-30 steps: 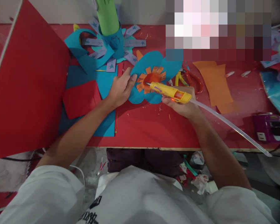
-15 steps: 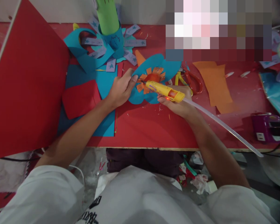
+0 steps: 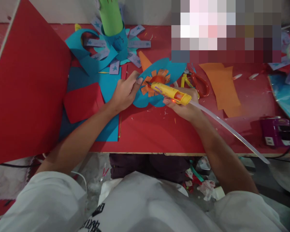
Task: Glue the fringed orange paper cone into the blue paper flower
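Note:
My right hand (image 3: 183, 108) is closed round a yellow glue gun (image 3: 170, 92) with a long clear glue stick (image 3: 228, 130) trailing out to the right. Its nozzle points left onto a fringed orange paper flower (image 3: 157, 80) that lies on a blue flower-shaped paper cutout (image 3: 159, 72). My left hand (image 3: 125, 91) grips the left edge of that blue cutout, fingers curled over it and lifting it slightly off the red table (image 3: 154, 132).
A big red sheet (image 3: 26, 87) stands tilted at the left. A blue and green paper craft (image 3: 111, 35) sits at the back. Scissors (image 3: 198, 83), an orange sheet (image 3: 223, 87) and a purple power strip (image 3: 277, 130) lie to the right. Blue and red sheets (image 3: 91, 100) lie under my left arm.
The glue gun's nozzle has moved left across the orange flower. My left hand has lifted the blue cutout's left edge a little.

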A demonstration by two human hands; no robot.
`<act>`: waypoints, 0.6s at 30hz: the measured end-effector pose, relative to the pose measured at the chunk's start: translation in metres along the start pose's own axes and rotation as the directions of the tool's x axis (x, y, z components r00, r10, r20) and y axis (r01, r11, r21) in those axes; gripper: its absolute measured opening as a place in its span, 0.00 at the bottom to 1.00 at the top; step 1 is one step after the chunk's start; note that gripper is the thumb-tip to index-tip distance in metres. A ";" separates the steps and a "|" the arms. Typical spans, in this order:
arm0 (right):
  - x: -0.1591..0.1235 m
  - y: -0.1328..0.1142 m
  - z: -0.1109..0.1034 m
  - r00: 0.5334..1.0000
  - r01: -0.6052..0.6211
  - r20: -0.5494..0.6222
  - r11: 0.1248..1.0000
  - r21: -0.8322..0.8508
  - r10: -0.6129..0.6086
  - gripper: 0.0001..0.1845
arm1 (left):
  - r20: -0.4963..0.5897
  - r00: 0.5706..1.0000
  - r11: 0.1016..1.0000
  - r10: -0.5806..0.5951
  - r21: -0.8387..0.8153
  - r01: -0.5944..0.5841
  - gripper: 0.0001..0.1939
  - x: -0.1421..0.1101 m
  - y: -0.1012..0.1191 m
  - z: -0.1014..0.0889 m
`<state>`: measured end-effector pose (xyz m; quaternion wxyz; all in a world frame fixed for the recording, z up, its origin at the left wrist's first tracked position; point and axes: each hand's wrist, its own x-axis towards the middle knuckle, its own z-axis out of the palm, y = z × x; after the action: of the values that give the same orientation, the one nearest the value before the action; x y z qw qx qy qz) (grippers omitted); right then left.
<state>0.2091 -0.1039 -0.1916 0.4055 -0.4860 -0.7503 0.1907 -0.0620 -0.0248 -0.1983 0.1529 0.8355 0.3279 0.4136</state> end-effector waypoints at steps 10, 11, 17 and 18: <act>-0.001 0.002 -0.003 0.995 -0.021 -0.096 0.998 0.059 0.026 0.25 | -0.008 1.000 1.000 -0.023 -0.005 0.023 0.30 -0.002 -0.003 0.003; -0.002 0.004 -0.004 0.995 -0.025 -0.091 0.998 0.058 0.030 0.25 | -0.016 1.000 1.000 -0.021 -0.009 0.021 0.31 -0.002 -0.004 0.005; -0.002 0.010 -0.006 0.997 -0.039 -0.061 0.996 0.079 0.044 0.25 | -0.035 0.999 1.000 -0.013 -0.008 0.012 0.30 0.000 -0.002 0.005; -0.002 0.010 -0.007 0.998 -0.045 -0.038 0.995 0.094 0.049 0.25 | -0.039 0.999 1.000 -0.008 -0.009 0.007 0.29 0.000 0.000 0.004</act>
<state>0.2209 -0.1019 -0.1953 0.4382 -0.4879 -0.7205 0.2253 -0.0589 -0.0247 -0.2006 0.1518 0.8254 0.3319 0.4307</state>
